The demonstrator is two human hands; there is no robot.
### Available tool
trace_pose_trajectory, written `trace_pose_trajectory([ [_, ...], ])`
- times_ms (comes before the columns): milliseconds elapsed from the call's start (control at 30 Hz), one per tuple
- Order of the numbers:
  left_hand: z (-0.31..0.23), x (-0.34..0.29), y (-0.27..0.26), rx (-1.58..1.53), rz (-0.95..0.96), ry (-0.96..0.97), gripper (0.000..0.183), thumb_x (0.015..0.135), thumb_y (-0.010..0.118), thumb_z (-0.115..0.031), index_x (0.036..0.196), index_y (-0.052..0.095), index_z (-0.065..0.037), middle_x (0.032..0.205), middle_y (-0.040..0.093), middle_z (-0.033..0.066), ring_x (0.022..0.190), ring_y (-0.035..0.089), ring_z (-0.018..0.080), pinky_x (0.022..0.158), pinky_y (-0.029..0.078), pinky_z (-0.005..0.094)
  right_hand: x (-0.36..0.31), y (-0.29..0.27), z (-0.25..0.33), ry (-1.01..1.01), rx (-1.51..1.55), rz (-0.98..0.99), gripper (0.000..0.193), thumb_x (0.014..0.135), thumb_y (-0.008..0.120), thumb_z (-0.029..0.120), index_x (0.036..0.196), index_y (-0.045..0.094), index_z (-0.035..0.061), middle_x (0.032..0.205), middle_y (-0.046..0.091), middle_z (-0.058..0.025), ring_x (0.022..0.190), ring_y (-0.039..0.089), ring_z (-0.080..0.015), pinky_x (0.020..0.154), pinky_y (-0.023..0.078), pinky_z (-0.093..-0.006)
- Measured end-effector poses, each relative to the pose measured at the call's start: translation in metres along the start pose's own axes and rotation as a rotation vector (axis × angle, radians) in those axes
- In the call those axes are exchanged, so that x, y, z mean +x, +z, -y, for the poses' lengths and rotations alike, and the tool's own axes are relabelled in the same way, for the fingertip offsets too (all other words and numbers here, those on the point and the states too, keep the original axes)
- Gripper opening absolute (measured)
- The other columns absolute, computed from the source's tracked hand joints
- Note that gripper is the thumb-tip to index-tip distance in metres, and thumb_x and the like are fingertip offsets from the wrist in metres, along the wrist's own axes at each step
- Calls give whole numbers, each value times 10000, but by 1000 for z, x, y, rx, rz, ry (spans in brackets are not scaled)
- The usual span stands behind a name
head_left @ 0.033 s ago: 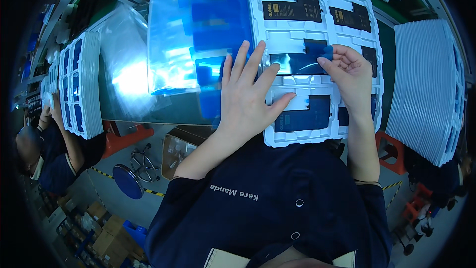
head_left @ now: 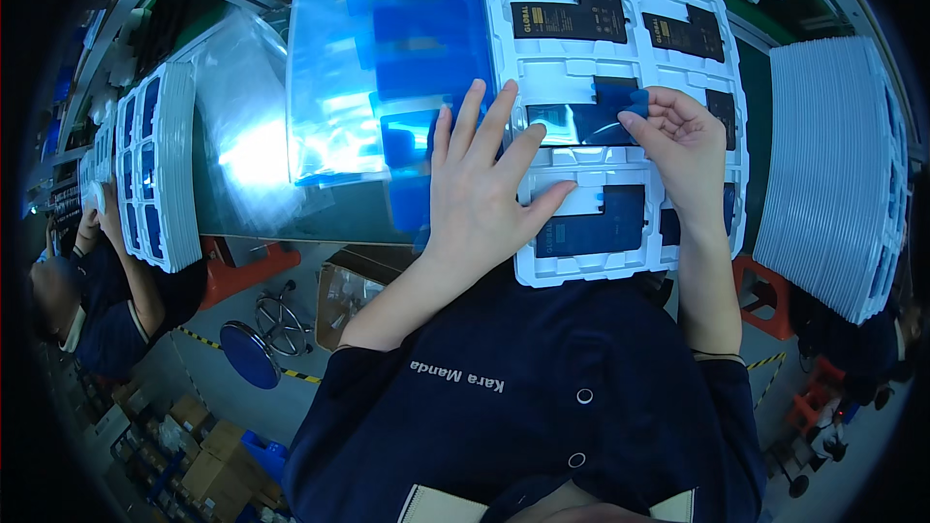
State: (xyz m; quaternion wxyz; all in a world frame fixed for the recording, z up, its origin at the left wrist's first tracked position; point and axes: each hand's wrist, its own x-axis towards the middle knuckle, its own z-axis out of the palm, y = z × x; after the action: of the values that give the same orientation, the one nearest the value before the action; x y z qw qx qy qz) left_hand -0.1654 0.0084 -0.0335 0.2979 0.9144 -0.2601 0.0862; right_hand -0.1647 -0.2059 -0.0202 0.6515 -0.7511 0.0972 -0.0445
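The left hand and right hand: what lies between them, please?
In the head view, a glossy dark flat pack in the white tray lies between left hand and right hand.

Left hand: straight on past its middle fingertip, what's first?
Likely the black L-shaped piece in the far-left pocket of the white plastic tray; depth is unclear, so the tray could come first.

Factory-type workshop: green desk [head_left: 363, 220] with compartmented tray [head_left: 552, 68] of black battery packs [head_left: 572, 24], tall white tray stacks [head_left: 828, 174] left and right, co-worker [head_left: 111, 320] at left, red stools [head_left: 247, 273], black-yellow floor tape [head_left: 302, 377], cardboard boxes [head_left: 215, 470] near left
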Motion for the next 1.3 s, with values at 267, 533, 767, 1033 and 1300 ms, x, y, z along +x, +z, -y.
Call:
trace_pose_trajectory([
  [267, -6, 0, -11, 7, 27, -5, 460, 708, 766, -294, 1062, 619, -40, 1331, 469, 171, 1276, 384, 386, 1038, 269, 531, -5, 8, 5, -282, -589, -42, 435, 700, 719, -25, 1113, 596, 32, 899, 605, -52, 642, 580, -77, 580, 465, -197],
  [533, 36, -15, -50, 223, -196, -400, 501, 651, 805, -142, 1059, 557, 9, 964, 566, 138, 859, 563, 257, 720, 458, 367, -12, 0, 8, -296, -599, -108, 574, 643, 762, -5, 1173, 570, 101, 1074, 501, -62, 581, 391, -95, 534, 391, -217],
  [767, 40, -14, -56, -122, -364, -512, 398, 743, 739, -31, 1097, 558, -16, 694, 584, 85, 619, 606, 138, 559, 452, 277, -15, -2, 8, -328, -533, -93, 559, 642, 757, -11, 1160, 575, 94, 1083, 499, -64, 589, 404, -101, 535, 395, -225],
  [1033, 19, -5, -60, -231, -512, -351, 274, 849, 629, -43, 1120, 611, -11, 767, 655, 100, 676, 626, 124, 596, 450, 224, -17, -4, 9, -456, -436, 1, 461, 704, 747, 73, 1138, 593, 73, 1054, 553, -84, 670, 485, -132, 585, 432, -246],
  [1300, -12, -9, -61, -474, -526, -191, 186, 854, 595, 29, 1034, 638, 54, 898, 666, 137, 729, 648, 160, 642, 495, 234, -33, 21, 17, -414, 23, 393, 524, 795, 677, 59, 1287, 498, 49, 1102, 583, -82, 936, 554, -147, 807, 450, -276],
])
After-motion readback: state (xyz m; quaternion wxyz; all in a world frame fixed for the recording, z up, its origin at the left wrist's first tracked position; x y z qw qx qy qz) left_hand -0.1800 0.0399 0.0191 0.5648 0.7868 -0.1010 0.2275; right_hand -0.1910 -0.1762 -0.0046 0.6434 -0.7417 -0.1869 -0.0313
